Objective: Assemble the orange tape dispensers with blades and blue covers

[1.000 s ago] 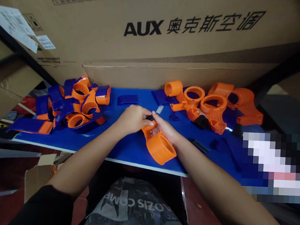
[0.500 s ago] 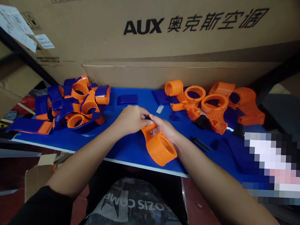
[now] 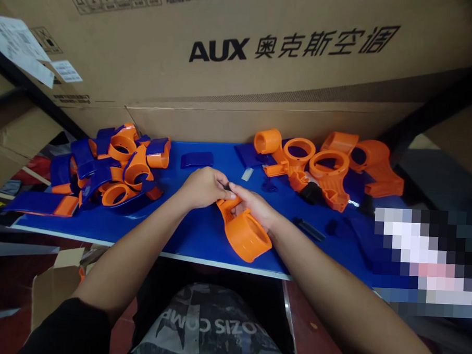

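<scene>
My right hand (image 3: 255, 205) is wrapped around the handle end of an orange plastic tape dispenser (image 3: 246, 239), whose wide ring hangs toward the table's front edge. My left hand (image 3: 204, 188) is closed, its thumb and fingers pinching at the same end. A small dark bit shows between the fingertips there; its kind is too hidden to make out. Just beyond the hands, a dark blue curved plate (image 3: 197, 160) and a small clear strip (image 3: 247, 174) lie on the blue table (image 3: 190, 227).
To the left is a heap of orange and blue tape dispensers (image 3: 122, 148). Several orange dispenser bodies (image 3: 329, 165) lie at the right, near a black strip (image 3: 309, 230). A large cardboard box (image 3: 224, 88) stands behind the table; an open carton (image 3: 55, 281) sits below left.
The whole view has shifted slightly, so things appear a little further left. Both hands keep their grip at the dispenser's handle end, with only slight finger movement.
</scene>
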`<state>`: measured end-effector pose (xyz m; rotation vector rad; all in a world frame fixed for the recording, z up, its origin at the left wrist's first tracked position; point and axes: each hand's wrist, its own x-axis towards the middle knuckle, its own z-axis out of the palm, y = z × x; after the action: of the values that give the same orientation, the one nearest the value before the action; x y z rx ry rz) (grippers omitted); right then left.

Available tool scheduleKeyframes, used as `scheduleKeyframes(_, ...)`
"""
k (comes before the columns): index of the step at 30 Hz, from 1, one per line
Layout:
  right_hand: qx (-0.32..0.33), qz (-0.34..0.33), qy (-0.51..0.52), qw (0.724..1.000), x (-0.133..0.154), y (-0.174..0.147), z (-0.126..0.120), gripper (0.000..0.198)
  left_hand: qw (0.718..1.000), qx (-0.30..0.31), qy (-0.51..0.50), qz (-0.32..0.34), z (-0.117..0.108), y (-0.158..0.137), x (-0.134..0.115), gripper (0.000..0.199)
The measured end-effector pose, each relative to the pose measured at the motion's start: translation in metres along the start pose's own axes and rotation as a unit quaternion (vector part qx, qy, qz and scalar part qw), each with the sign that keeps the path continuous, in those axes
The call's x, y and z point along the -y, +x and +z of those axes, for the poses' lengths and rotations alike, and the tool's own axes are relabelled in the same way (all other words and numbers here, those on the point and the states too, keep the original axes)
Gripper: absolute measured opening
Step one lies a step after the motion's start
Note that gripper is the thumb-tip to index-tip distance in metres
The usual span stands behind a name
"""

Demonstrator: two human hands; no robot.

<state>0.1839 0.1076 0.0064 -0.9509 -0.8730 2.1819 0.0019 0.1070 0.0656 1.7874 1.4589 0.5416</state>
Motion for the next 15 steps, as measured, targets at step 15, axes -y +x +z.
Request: scheduleKeyframes(15, 0.004, -0.044, -0.014, 0.999, 0.002, 0.001, -0.001, 0.029, 0.970, 0.030, 0.218, 0.103, 0.017, 0.099, -0.083, 0.027)
